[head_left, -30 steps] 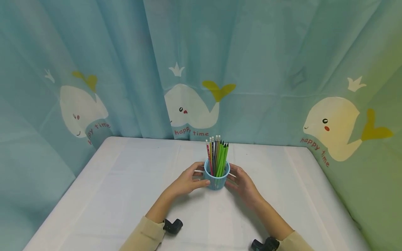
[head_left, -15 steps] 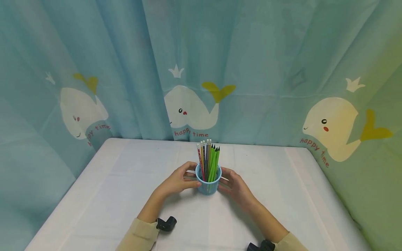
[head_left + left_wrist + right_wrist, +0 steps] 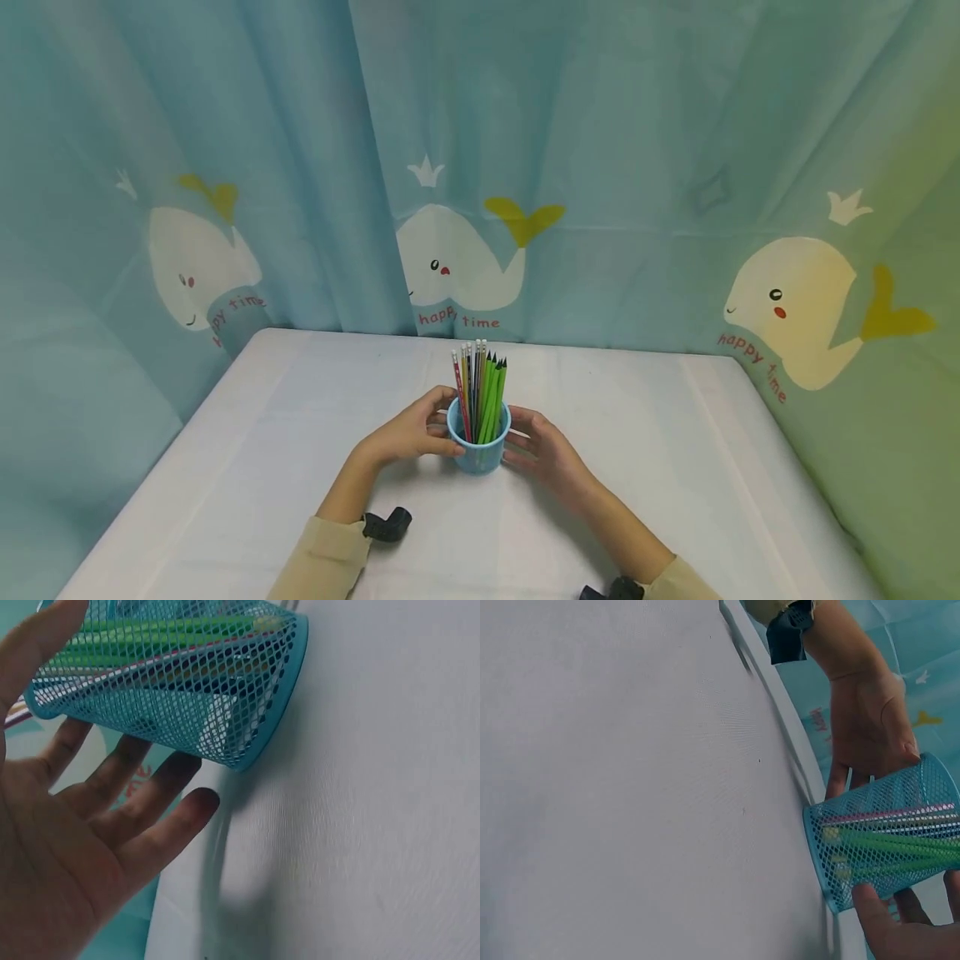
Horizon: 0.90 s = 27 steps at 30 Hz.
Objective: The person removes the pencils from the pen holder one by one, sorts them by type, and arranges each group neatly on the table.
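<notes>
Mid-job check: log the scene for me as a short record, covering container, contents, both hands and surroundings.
Container: light blue mesh cup, upright; contact with table unclear
Contents, right side: green pencils, dark points up
Contents, left side: other pencils, including a red one, pale ends up
Left hand: at cup's left, thumb in front
Right hand: at cup's right
Surface: white table
Backdrop: whale-print curtain
</notes>
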Each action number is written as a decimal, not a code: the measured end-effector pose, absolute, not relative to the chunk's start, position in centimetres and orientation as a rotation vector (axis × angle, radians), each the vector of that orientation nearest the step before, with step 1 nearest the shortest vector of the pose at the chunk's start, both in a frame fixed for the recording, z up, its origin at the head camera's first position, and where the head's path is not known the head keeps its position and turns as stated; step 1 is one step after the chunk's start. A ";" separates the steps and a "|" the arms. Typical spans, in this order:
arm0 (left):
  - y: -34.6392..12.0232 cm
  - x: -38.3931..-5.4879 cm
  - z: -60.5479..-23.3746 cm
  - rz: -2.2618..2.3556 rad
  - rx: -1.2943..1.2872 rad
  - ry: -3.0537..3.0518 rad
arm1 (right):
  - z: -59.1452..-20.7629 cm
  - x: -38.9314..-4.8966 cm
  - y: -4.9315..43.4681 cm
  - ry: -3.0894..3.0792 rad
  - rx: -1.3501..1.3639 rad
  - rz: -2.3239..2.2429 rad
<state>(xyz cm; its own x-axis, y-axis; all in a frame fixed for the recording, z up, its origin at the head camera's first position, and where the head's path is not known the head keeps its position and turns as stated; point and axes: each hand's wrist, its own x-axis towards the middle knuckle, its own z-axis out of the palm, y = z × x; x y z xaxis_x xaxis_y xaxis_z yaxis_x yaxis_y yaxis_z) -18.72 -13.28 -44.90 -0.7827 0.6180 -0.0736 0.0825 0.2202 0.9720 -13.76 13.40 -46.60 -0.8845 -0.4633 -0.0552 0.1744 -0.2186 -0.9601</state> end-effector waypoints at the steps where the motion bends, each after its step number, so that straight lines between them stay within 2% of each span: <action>1: -13.4 -18.8 -45.0 1.594 0.647 2.036 | -46.6 -13.8 13.3 1.640 -0.334 -2.144; 11: -13.5 -19.1 -45.3 1.605 0.655 2.012 | -46.2 -15.6 12.2 2.187 -0.184 -2.041; 18: -13.5 -19.3 -45.3 1.611 0.659 2.050 | -45.9 -17.4 10.7 2.493 -0.263 -1.961; 27: -13.4 -19.0 -45.3 1.602 0.637 2.089 | -45.8 -17.9 10.3 2.581 -0.282 -1.984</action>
<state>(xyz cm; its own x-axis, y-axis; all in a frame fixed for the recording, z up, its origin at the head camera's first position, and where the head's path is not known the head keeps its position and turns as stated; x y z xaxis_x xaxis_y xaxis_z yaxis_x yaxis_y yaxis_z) -19.01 -13.41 -45.31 -0.8022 0.5942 -0.0579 0.0981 0.2268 0.9690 -17.90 10.28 -45.76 -0.9773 -0.0593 0.2034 -0.2118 0.2507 -0.9446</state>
